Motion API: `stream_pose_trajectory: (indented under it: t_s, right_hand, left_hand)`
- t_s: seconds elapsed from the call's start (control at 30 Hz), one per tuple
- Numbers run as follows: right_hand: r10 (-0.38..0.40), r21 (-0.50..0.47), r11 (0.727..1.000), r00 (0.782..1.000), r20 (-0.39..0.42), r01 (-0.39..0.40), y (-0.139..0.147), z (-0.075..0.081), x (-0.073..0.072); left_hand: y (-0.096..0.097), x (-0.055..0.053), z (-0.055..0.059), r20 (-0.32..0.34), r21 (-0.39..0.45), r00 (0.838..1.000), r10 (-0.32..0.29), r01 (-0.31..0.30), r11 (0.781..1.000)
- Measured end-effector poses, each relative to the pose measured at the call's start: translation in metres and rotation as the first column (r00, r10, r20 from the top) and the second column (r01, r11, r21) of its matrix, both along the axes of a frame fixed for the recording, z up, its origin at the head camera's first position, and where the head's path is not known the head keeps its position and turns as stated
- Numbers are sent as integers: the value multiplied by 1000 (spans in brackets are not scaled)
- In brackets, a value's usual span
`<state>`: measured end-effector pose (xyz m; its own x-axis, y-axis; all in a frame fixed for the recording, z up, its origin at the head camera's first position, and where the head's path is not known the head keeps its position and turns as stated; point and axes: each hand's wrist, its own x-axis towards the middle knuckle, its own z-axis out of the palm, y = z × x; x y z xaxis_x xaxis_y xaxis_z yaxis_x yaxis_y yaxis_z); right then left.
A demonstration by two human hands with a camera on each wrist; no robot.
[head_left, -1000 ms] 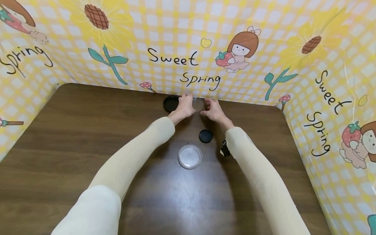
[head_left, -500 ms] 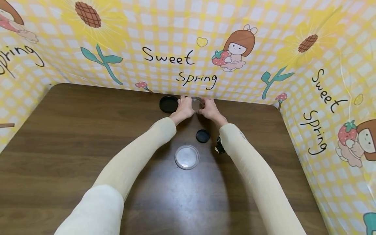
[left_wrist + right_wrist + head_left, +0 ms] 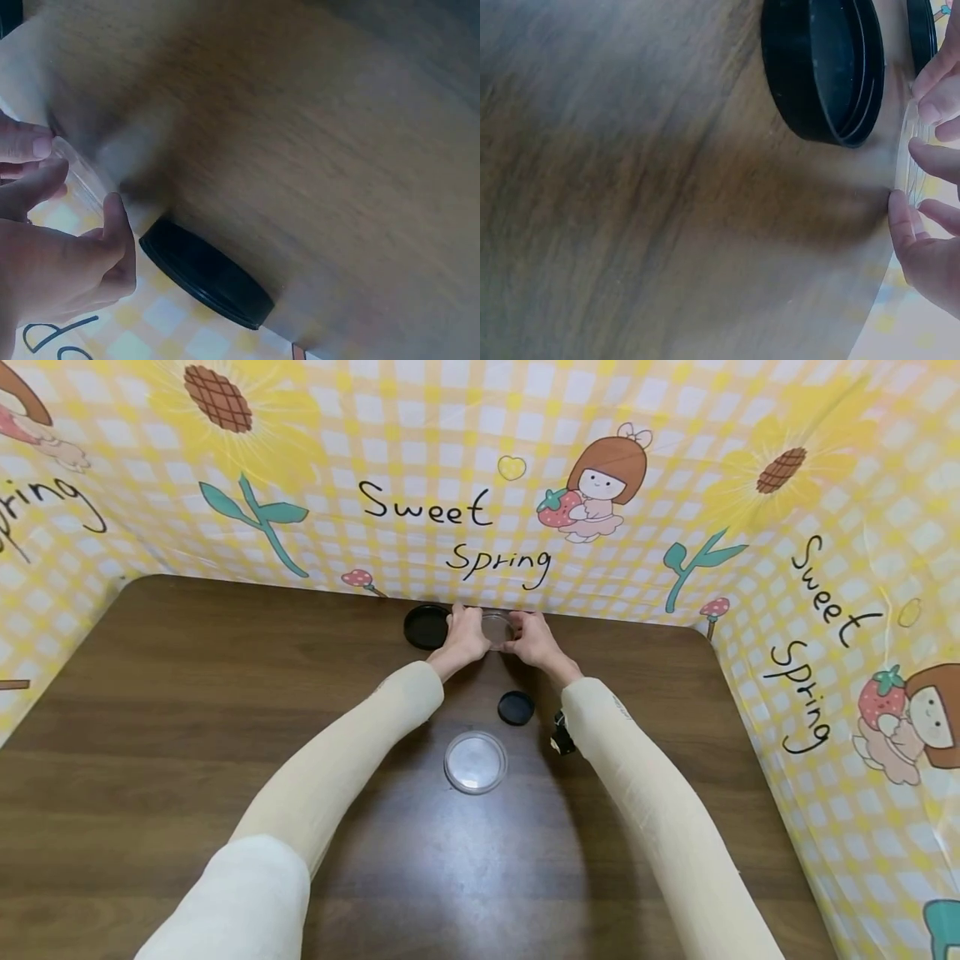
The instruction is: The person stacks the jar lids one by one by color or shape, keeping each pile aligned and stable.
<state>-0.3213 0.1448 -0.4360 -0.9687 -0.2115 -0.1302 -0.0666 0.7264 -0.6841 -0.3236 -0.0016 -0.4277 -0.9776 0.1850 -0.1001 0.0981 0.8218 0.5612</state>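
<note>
At the far edge of the table, both hands hold a shallow clear round dish (image 3: 496,632) between them. My left hand (image 3: 466,635) grips its left side, with thumb and fingers curled at the rim in the left wrist view. On the opposite side, my right hand (image 3: 534,641) pinches the rim. The dish (image 3: 904,154) looks thin and see-through in the right wrist view. Just left of my left hand lies a black round lid (image 3: 426,627). A smaller black round cap (image 3: 516,708), its raised rim upward, rests nearer the person.
A second clear round dish (image 3: 476,762) lies on the brown wooden table (image 3: 225,718), nearer than the small cap. A black object (image 3: 561,735) shows beside the right sleeve; its kind is unclear. Yellow checked cloth (image 3: 420,435) stands along the back and sides.
My right hand has moved left and its fingers have closed onto the clear dish. The left hand stays at the dish's left side. The head view has shifted slightly.
</note>
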Motion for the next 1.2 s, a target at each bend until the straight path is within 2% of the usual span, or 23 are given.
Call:
stream_pose_trajectory:
  t_s: [0.13,0.27,0.43,0.57,0.7,0.83,0.93,1.2]
  right_hand:
    - [10,-14,1000,1000,-9,-11,-2,3,3]
    - [20,-4,1000,998,-55,-20,-3,8,8]
    - [25,-14,1000,996,-91,-27,-3,17,22]
    - [10,-22,1000,993,-114,-13,-3,22,36]
    - [12,-45,999,992,-125,-18,-4,23,50]
    - [22,-76,997,990,-141,-33,-5,24,69]
    - [30,-90,995,987,-156,-44,-6,25,86]
    - [36,-152,987,986,-160,-61,-9,29,137]
  left_hand:
    - [-5,2,2,-24,5,1000,-14,14,1000]
    - [-10,8,5,-30,66,1000,-1,3,998]
    - [-16,20,10,-52,122,999,-5,11,992]
    - [-20,34,14,-93,164,995,-30,45,985]
    - [-26,49,15,-145,203,988,-50,79,976]
    - [-34,67,16,-170,269,983,-62,107,957]
    - [-39,83,17,-182,304,980,-76,130,944]
    - [-51,129,15,-227,328,969,-100,173,929]
